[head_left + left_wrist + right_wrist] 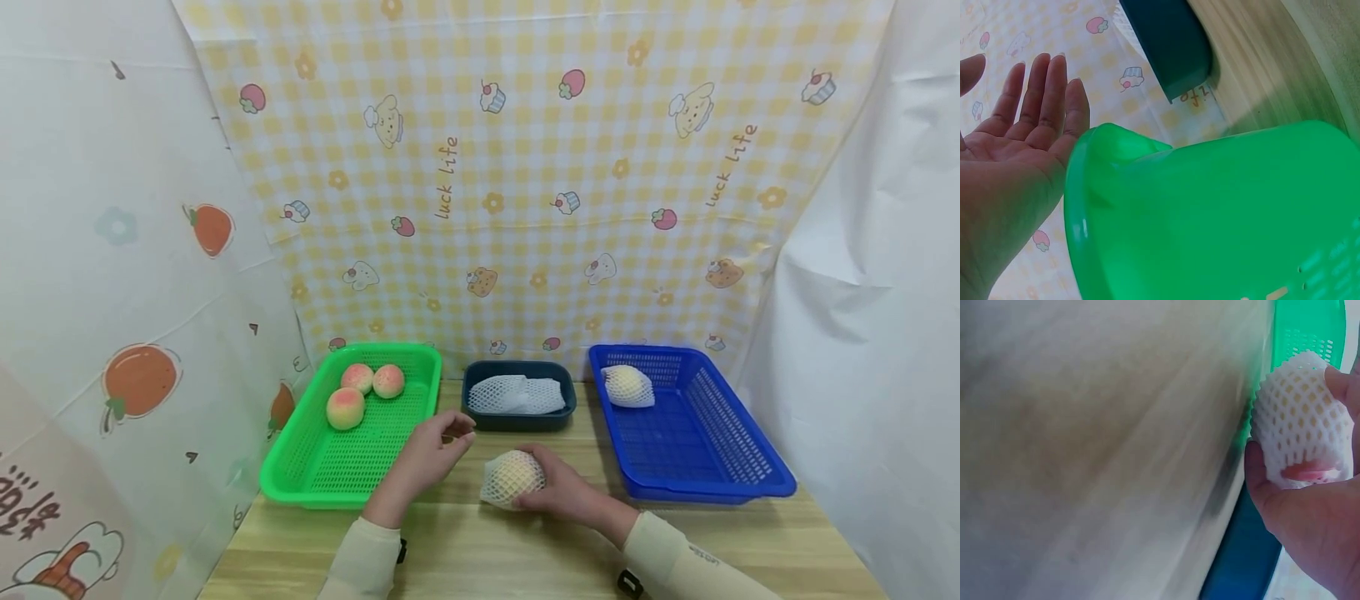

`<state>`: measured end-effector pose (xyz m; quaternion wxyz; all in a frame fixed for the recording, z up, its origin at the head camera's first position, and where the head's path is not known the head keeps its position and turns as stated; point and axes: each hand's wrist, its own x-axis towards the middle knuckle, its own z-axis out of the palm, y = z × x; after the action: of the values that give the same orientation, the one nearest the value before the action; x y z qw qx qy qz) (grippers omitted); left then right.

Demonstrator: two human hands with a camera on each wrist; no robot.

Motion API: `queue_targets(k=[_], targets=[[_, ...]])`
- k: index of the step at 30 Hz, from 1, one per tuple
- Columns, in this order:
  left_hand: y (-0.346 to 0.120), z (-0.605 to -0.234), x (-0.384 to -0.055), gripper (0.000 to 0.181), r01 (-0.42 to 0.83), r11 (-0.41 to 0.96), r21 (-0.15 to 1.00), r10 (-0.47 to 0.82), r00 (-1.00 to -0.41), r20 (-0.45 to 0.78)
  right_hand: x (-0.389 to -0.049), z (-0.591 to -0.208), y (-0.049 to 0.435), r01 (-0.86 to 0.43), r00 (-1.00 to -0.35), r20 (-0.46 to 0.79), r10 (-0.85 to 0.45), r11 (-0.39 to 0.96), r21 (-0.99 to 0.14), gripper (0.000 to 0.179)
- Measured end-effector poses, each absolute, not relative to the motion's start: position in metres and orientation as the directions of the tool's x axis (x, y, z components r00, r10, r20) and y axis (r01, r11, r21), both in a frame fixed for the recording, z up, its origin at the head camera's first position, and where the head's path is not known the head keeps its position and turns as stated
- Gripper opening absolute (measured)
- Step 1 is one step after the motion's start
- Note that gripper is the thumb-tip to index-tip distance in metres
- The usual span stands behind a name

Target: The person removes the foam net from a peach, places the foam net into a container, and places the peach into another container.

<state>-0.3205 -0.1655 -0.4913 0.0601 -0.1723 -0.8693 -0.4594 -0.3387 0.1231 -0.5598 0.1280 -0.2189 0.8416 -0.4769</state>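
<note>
A peach in a white foam net (513, 479) is in my right hand (562, 487), which grips it from the right just above the table, in front of the dark tray. In the right wrist view, thumb and fingers curl round the netted peach (1300, 419), and a pink patch shows at the net's lower end. My left hand (431, 454) holds nothing, between the green basket (272, 479) and the netted peach. In the left wrist view, the left hand (1032, 128) has its fingers extended beside the green basket's rim (1075, 212).
Three bare peaches, one a front peach (346, 408), lie in the green basket. White foam nets (498, 394) fill the dark tray (519, 423) at the back. Right of it, the blue basket (675, 492) contains another netted peach (628, 387). Patterned cloth (525, 167) hangs behind.
</note>
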Motion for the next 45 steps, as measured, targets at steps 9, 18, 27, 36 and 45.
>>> queue_targets(k=[9, 18, 27, 36, 45], targets=[[-0.168, -0.489, -0.321, 0.015, 0.333, 0.497, 0.801, 0.221, -0.942, 0.254, -0.341, -0.509, 0.133, -0.374, -0.863, 0.182, -0.471, 0.356, -0.856, 0.084], [-0.167, -0.488, -0.319, 0.015, 0.332, 0.493, 0.804, 0.216, -0.942, 0.256, -0.336, -0.473, 0.139, -0.355, -0.863, 0.185, -0.470, 0.304, -0.884, 0.085], [-0.162, -0.480, -0.313, 0.014, 0.421, 0.429, 0.799, 0.240, -0.906, 0.348, -0.331, -0.465, 0.140, -0.371, -0.843, 0.210, -0.495, 0.253, -0.893, 0.085], [-0.152, -0.471, -0.310, 0.028, 0.590, 0.331, 0.736, 0.352, -0.801, 0.484, -0.327, -0.464, 0.138, -0.437, -0.803, 0.253, -0.539, 0.245, -0.866, 0.083], [-0.143, -0.468, -0.309, 0.043, 0.700, 0.280, 0.657, 0.388, -0.708, 0.590, -0.324, -0.464, 0.134, -0.466, -0.793, 0.267, -0.547, 0.264, -0.844, 0.083]])
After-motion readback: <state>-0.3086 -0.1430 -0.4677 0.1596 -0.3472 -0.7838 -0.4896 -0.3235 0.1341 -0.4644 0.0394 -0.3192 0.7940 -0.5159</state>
